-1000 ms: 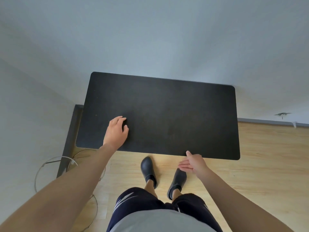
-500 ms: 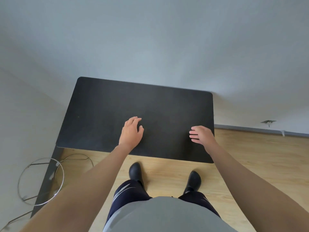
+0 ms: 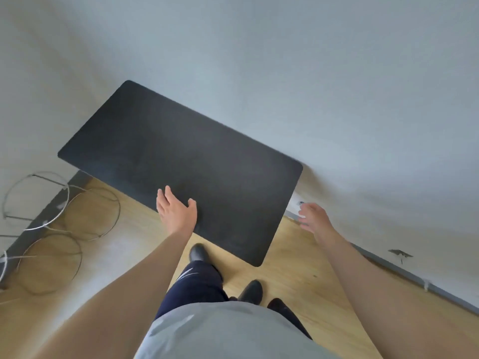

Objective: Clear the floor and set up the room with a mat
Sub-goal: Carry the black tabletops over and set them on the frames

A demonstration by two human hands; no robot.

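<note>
Probably clearing the black tabletop (image 3: 181,156): left hand (image 3: 176,213) spread-fingered at its near edge, right hand (image 3: 312,216) loosely open beside it, needing a two-handed grip.

Wire rings (image 3: 45,224) lie left of the table (image 3: 181,164).

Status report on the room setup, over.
Left hand open at table edge. Right hand open, clear of table. Wire hoops on floor, left. No mat in view.

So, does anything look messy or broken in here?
Two things. Thin wire hoops lie in a tangle on the wooden floor at the left, by the wall. Low on the right wall there is a dark, chipped-looking mark just above the baseboard. The black tabletop looks fine.
</note>
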